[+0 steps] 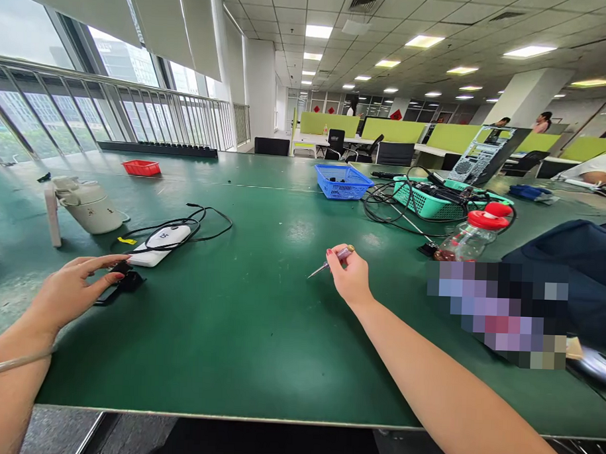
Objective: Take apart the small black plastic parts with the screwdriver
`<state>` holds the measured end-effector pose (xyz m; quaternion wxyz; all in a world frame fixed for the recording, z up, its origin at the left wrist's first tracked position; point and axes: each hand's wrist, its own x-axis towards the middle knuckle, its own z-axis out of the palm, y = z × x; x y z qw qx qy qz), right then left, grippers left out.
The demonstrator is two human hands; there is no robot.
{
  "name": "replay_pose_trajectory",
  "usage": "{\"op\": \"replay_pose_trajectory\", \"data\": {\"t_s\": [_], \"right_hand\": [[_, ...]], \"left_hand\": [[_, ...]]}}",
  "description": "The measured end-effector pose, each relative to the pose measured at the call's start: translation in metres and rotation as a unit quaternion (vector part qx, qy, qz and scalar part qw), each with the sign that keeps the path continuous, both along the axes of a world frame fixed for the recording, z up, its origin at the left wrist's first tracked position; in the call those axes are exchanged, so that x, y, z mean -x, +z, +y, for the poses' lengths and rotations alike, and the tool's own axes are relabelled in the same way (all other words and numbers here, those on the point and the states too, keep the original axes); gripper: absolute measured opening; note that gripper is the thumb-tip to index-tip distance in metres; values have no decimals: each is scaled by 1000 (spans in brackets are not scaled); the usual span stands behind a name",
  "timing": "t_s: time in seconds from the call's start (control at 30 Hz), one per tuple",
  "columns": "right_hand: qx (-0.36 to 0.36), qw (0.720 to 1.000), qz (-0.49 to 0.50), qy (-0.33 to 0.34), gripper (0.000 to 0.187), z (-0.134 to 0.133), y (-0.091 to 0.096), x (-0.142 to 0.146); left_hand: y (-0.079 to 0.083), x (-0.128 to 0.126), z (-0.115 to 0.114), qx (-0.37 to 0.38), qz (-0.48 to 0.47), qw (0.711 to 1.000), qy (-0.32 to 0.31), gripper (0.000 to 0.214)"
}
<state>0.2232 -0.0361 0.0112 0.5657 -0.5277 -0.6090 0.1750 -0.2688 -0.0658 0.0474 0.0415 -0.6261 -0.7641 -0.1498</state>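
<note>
My right hand (349, 276) is closed around the handle of a small screwdriver (339, 255). The slim metal shaft points left and down, its tip just over or on the green tabletop (259, 345). Over to the left, my left hand (77, 288) has its thumb and index finger on a small black plastic part (127, 282), whose exact kind I cannot make out. Partly covered by the fingers, this part rests on the table. Right behind it lies a white power bank (159, 246) marked 25, with a black cable (211, 214) looped around it.
A tilted white jug-like bottle (92, 208) stands at left, a red tray (141, 168) behind. Blue basket (343, 182) and green basket (423, 203) with tangled cables sit at back right. Nearer are a red-lidded jar (469, 236) and dark bag (569, 276). People appear in the background.
</note>
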Motion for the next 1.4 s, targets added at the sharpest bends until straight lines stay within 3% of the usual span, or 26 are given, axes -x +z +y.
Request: {"op": "replay_pose_trajectory", "data": {"t_s": [0.27, 0.4, 0.77, 1.03, 1.27, 1.4], "right_hand": [[10, 1000, -5, 14, 32, -4, 2, 3], [7, 1000, -4, 13, 32, -5, 3, 4], [1, 1000, -5, 9, 31, -3, 0, 2], [4, 1000, -4, 9, 31, -2, 0, 2], [2, 1000, -10, 16, 32, -3, 1, 2], [-1, 1000, -6, 14, 31, -4, 2, 3]], "left_hand": [[-4, -3, 0, -6, 93, 994, -58, 53], [-2, -4, -1, -23, 87, 995, -38, 57], [1, -5, 0, 44, 77, 996, -23, 58], [-10, 8, 3, 29, 65, 995, -70, 61], [-21, 23, 14, -32, 107, 980, -167, 59], [-23, 26, 15, -36, 126, 977, -170, 61]]}}
